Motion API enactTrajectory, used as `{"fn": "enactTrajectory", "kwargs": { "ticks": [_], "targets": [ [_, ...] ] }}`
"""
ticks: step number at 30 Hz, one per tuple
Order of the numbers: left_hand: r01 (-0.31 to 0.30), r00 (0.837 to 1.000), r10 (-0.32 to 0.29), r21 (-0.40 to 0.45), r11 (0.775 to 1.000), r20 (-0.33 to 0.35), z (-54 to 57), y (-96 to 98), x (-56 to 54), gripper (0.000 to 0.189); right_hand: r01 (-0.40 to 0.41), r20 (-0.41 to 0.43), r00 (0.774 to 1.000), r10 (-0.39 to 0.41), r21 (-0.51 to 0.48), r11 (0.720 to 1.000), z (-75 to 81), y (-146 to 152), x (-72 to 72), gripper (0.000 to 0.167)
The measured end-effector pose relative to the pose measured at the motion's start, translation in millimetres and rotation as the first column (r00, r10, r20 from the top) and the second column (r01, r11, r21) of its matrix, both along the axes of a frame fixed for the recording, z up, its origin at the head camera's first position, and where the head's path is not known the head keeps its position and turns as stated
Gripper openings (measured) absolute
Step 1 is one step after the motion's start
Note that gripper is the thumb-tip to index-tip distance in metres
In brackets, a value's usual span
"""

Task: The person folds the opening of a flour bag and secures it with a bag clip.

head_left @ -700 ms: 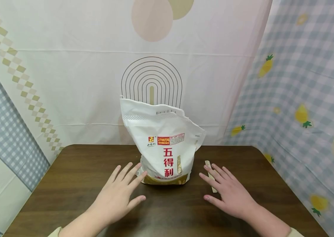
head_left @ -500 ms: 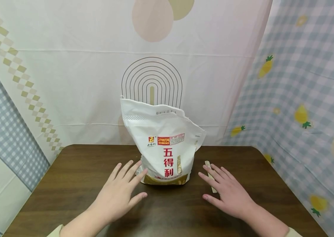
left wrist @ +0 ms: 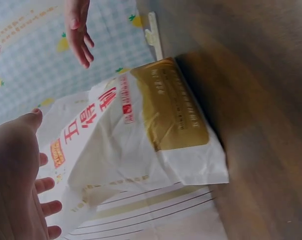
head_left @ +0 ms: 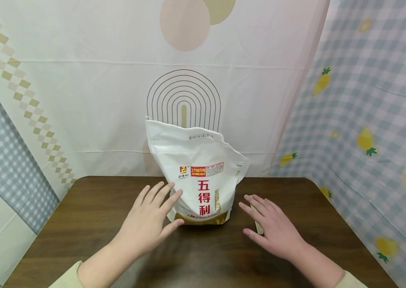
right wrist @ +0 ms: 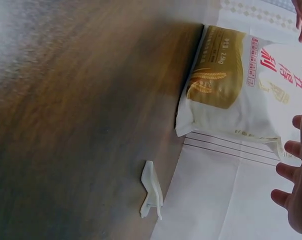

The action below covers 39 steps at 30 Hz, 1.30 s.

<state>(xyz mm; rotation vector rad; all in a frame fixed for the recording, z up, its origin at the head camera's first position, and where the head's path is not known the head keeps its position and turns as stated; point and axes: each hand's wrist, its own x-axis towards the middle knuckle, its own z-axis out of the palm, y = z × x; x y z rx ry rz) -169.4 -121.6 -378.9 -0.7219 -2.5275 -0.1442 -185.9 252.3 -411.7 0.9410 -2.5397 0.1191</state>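
Note:
A white flour bag (head_left: 211, 176) with red characters and a gold base stands upright in the middle of the table, its open top leaning and uneven. My left hand (head_left: 147, 220) is held by the bag's lower left side, fingers spread, its fingertips overlapping the bag's edge in the head view. To the right of the bag hovers my right hand (head_left: 278, 228), fingers extended and holding nothing. Under it lies a pale bag clip (right wrist: 150, 190), partly hidden by the fingers in the head view but whole in the right wrist view, with its two arms slightly apart.
The dark wooden table (head_left: 91, 224) has rounded far corners. A white printed cloth (head_left: 98, 112) hangs right behind it, and a blue checked cloth (head_left: 350, 92) with pineapples closes off the right side.
My left hand has moved forward and slightly right, closer to the bag. The right hand has shifted a little left and forward, covering more of the clip. Bag and clip stay put.

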Motion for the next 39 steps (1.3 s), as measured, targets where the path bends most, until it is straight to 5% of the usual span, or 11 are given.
{"fn": "enactTrajectory", "kwargs": {
  "ticks": [13, 22, 39],
  "targets": [
    [0.001, 0.999, 0.001, 0.046, 0.999, -0.045, 26.2, 11.7, -10.6, 0.071, 0.005, -0.017, 1.000, -0.007, -0.136, 0.991, 9.1, -6, -13.1, 0.063],
    [-0.005, 0.995, 0.013, 0.083, 0.997, -0.098, 44.8, 25.1, -21.9, 0.071, 0.090, 0.060, 0.995, -0.075, -0.302, 0.949, 16.4, -13, -23.1, 0.061],
    [-0.012, 0.996, 0.025, 0.142, 0.990, -0.091, 87.5, 44.8, -44.7, 0.068, 0.222, 0.155, 0.973, -0.170, -0.440, 0.870, 35.6, -17, -43.5, 0.059]
  ]
}}
